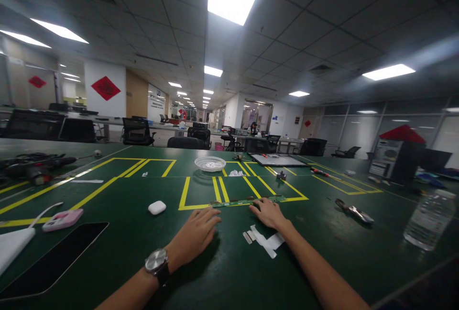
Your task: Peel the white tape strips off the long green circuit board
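A long, narrow green circuit board [234, 203] lies on the dark green table, along the front line of a yellow-taped rectangle. My left hand [195, 231], with a watch [156, 261] on its wrist, hovers or rests just in front of the board's left end, fingers stretched out and holding nothing. My right hand [268, 213] lies palm down toward the board's right part, fingers apart, the fingertips at its edge. Whether they press on it I cannot tell. White paper strips [263, 242] and a small flat piece [247, 237] lie in front of the right hand.
A white plastic basket [210, 164] stands behind the board. To the left are a white earbud case [157, 207], a pink device [63, 219] and a black phone [57, 257]. Scissors [354, 212] and a water bottle [429, 219] are at the right.
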{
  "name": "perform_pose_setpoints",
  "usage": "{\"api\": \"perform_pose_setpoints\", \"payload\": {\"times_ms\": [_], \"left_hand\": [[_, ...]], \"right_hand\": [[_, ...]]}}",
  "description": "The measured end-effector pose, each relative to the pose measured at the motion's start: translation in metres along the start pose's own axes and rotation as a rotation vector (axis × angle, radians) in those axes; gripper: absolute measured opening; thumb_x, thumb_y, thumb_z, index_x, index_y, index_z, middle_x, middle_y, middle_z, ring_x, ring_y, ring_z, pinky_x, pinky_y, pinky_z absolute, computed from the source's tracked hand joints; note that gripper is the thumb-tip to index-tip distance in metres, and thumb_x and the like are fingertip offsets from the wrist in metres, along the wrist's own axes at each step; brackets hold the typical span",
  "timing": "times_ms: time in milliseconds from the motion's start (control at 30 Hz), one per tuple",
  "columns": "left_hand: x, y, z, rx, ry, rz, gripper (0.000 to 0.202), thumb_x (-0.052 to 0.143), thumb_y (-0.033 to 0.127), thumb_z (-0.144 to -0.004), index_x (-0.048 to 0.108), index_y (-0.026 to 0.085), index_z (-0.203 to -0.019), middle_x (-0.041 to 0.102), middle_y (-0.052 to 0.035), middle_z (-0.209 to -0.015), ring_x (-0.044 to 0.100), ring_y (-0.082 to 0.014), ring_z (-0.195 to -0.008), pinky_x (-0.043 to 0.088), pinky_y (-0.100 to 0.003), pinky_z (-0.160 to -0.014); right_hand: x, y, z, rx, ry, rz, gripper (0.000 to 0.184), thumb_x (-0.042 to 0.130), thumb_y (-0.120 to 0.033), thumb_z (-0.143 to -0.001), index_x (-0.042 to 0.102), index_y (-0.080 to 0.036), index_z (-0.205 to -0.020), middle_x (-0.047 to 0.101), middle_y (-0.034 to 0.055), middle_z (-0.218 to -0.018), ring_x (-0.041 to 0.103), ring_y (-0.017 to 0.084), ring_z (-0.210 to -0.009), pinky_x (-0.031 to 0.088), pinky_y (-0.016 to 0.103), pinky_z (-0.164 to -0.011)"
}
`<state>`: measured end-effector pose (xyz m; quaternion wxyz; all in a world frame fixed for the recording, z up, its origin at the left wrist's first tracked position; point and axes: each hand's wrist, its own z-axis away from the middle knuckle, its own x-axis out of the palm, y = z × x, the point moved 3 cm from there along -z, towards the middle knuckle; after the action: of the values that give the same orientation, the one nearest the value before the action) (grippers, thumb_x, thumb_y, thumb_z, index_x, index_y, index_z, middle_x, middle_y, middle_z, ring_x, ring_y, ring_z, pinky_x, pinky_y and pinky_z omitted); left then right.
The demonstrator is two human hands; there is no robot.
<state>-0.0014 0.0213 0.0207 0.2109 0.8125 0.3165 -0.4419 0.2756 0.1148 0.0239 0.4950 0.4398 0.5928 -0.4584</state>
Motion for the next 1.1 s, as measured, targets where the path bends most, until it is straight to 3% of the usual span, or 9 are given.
{"api": "perform_pose_setpoints", "payload": {"times_ms": [133, 333, 567, 700, 900, 1100], "left_hand": [[-0.008, -0.004, -0.002, -0.022, 0.037, 0.002, 0.031, 0.049, 0.013, -0.094, 0.058, 0.024, -0.122, 0.057, -0.0062, -0.135, 0.050, -0.0253, -0.125, 0.041, -0.044, -0.103], [-0.015, -0.008, -0.004, -0.095, 0.049, 0.059, 0.028, 0.047, 0.017, -0.097, 0.058, 0.023, -0.122, 0.061, -0.0063, -0.129, 0.054, -0.0238, -0.120, 0.042, -0.043, -0.102], [-0.001, 0.005, 0.001, -0.102, -0.128, 0.171, 0.034, 0.051, 0.022, -0.097, 0.053, 0.027, -0.130, 0.055, -0.0048, -0.140, 0.049, -0.0239, -0.129, 0.041, -0.043, -0.104], [0.007, 0.015, 0.003, -0.061, -0.208, 0.224, 0.041, 0.053, 0.027, -0.097, 0.048, 0.032, -0.138, 0.047, -0.0031, -0.149, 0.043, -0.0233, -0.136, 0.038, -0.044, -0.107], [0.010, 0.020, 0.004, -0.013, -0.268, 0.226, 0.038, 0.045, 0.032, -0.101, 0.048, 0.031, -0.139, 0.047, -0.0045, -0.150, 0.041, -0.0240, -0.139, 0.034, -0.046, -0.107], [0.005, 0.022, 0.003, 0.007, -0.223, 0.219, 0.034, 0.048, 0.034, -0.100, 0.054, 0.028, -0.133, 0.054, -0.0047, -0.141, 0.047, -0.0246, -0.131, 0.036, -0.042, -0.105]], "right_hand": [[-0.004, -0.019, 0.005, -0.145, -0.012, -0.026, 0.056, 0.035, -0.059, -0.096, 0.058, -0.024, -0.133, 0.055, 0.0148, -0.132, 0.052, 0.030, -0.122, 0.035, 0.047, -0.104], [-0.017, -0.059, 0.034, -0.560, -0.089, -0.134, 0.046, 0.049, -0.051, -0.093, 0.062, -0.023, -0.127, 0.057, 0.0113, -0.131, 0.054, 0.027, -0.120, 0.039, 0.039, -0.103], [-0.025, -0.089, 0.060, -0.839, -0.180, -0.281, 0.024, 0.065, -0.032, -0.086, 0.070, -0.022, -0.107, 0.063, 0.0060, -0.121, 0.057, 0.022, -0.113, 0.040, 0.032, -0.101], [-0.035, -0.079, 0.058, -0.811, -0.159, -0.334, 0.021, 0.062, -0.020, -0.084, 0.068, -0.022, -0.104, 0.064, 0.0044, -0.114, 0.057, 0.020, -0.110, 0.040, 0.031, -0.101], [-0.035, -0.046, 0.048, -0.650, -0.309, -0.230, 0.050, 0.071, -0.017, -0.067, 0.064, -0.021, -0.117, 0.058, 0.0067, -0.118, 0.055, 0.023, -0.109, 0.042, 0.032, -0.096], [-0.021, -0.042, 0.039, -0.620, -0.307, -0.239, 0.041, 0.068, -0.013, -0.065, 0.067, -0.019, -0.105, 0.060, 0.0035, -0.104, 0.057, 0.017, -0.090, 0.045, 0.025, -0.078]]}}
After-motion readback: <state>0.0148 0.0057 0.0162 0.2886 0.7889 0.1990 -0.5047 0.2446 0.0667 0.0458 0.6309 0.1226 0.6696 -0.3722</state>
